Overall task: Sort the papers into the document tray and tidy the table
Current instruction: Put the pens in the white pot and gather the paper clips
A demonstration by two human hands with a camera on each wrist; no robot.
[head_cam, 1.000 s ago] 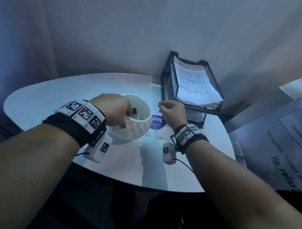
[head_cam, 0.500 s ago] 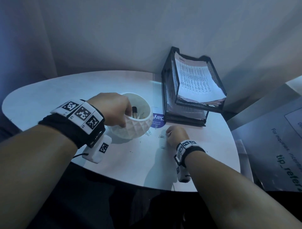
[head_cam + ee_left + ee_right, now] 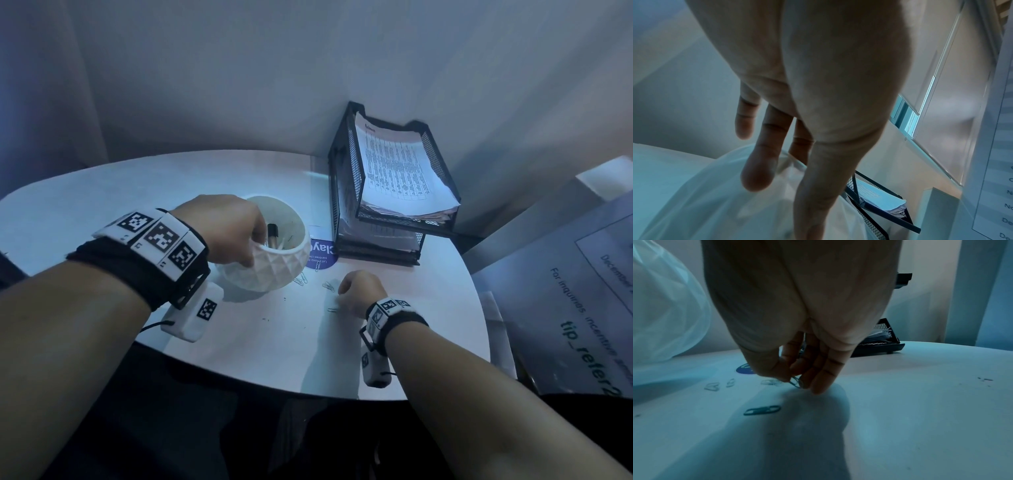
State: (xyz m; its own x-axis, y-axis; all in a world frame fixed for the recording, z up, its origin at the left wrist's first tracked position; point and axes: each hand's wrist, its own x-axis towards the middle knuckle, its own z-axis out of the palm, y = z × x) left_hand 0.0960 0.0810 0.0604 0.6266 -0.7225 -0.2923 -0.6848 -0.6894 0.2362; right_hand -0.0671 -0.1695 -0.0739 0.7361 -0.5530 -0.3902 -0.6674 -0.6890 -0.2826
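Now, right hand (image 3: 359, 291): lowered from a second ago, fingertips pinching a paper clip (image 3: 796, 382) on the table (image 3: 102, 205).
Left hand (image 3: 227, 229): still gripping the white bowl (image 3: 274, 270) rim.

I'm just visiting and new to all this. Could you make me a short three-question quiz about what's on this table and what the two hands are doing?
1. True or false: the left hand holds the rim of the white faceted bowl.
2. What are the fingers of the right hand pinching, as the right wrist view shows? A) a pen B) a paper clip C) a sheet of paper
3. Fill in: the printed papers lie in the top level of the black mesh ____.

Key:
1. True; the thumb hooks inside the rim.
2. B; more loose clips lie on the table nearby.
3. Document tray.
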